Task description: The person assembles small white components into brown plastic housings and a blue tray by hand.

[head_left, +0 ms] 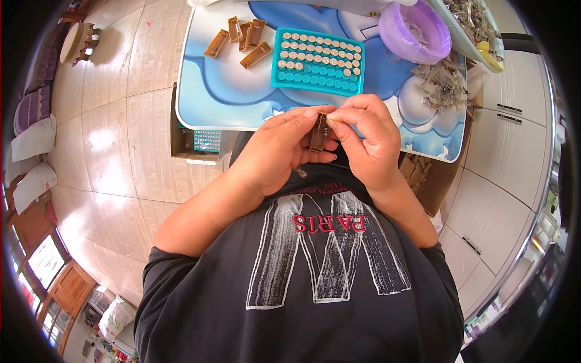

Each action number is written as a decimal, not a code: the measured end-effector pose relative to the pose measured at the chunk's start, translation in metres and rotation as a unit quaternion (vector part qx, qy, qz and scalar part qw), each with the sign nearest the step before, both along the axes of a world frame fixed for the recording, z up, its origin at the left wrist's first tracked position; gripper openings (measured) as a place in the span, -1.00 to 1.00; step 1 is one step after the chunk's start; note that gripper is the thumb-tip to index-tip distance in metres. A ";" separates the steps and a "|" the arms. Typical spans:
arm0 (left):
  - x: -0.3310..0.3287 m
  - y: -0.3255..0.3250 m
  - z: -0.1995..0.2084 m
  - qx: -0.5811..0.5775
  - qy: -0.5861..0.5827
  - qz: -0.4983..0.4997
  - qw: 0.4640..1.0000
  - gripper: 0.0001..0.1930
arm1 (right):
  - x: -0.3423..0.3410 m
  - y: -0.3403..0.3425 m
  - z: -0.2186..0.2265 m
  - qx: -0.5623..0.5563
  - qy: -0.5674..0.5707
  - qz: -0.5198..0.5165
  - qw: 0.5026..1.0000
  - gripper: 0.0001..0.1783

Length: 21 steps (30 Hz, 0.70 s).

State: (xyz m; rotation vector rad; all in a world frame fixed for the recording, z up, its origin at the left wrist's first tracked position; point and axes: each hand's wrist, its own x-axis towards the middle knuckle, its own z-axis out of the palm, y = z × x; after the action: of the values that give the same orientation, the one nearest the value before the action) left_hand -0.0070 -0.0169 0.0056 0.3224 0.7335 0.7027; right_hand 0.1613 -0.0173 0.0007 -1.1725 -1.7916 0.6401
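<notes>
Close in front of my body, my left hand point(272, 145) holds a narrow brown plastic case point(318, 134), its open side facing up and small pale parts showing inside. The left thumb lies along its upper end, and the other fingers curl beneath. My right hand point(374, 140) is closed in a pinch at the upper right corner of the same case; anything tiny between those fingertips is hidden. Just past the hands, a teal tray point(276, 80) holds rows of round white pieces, with several teal places bare in the nearer rows.
Several similar brown cases point(256, 55) lie loose at the table's far left. A purple basin point(439, 51) stands far right, beside a heap of thin greyish pieces point(440, 81). Below the table's left edge, a box point(180, 145) holds another dotted tray. White cabinets point(508, 145) stand at the right.
</notes>
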 end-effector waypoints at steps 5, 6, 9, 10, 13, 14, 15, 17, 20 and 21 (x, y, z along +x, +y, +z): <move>0.000 0.001 0.002 0.015 0.009 -0.011 1.000 -0.59 | 0.000 -0.001 -0.001 -0.020 0.028 -0.006 0.999 -0.87; 0.001 0.001 0.004 0.024 0.011 -0.013 1.000 -0.59 | 0.000 -0.002 -0.001 -0.021 0.028 -0.006 0.999 -0.87; 0.001 0.002 0.009 0.004 0.001 -0.012 1.000 -0.59 | 0.000 -0.002 -0.001 -0.026 0.042 -0.005 0.999 -0.88; 0.001 0.002 0.008 0.003 0.002 -0.012 1.000 -0.59 | 0.000 -0.002 -0.003 -0.025 0.042 -0.006 0.999 -0.88; 0.001 0.001 0.005 0.011 -0.006 -0.006 1.000 -0.58 | 0.000 -0.002 -0.004 -0.028 0.043 -0.010 0.999 -0.89; 0.002 0.001 0.006 0.009 -0.004 -0.007 1.000 -0.58 | 0.000 -0.002 -0.005 -0.033 0.043 -0.013 0.998 -0.89; 0.002 0.001 0.006 0.008 -0.002 -0.008 1.000 -0.58 | 0.000 -0.001 -0.005 -0.033 0.044 -0.013 0.998 -0.89; 0.002 0.001 0.006 0.010 0.000 -0.010 1.000 -0.57 | 0.001 -0.001 -0.005 -0.036 0.040 -0.021 0.998 -0.90; 0.003 0.001 0.007 0.009 0.003 -0.011 1.000 -0.57 | 0.001 0.001 -0.007 0.002 0.036 -0.013 0.999 -0.90; 0.004 0.001 0.007 0.008 0.004 -0.010 1.000 -0.56 | 0.002 0.001 -0.007 0.002 0.036 -0.013 0.999 -0.90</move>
State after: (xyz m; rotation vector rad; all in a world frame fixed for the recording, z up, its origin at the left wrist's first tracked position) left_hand -0.0035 -0.0158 0.0131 0.3466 0.7323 0.6882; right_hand 0.1629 -0.0161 -0.0065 -1.1551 -1.7137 0.6556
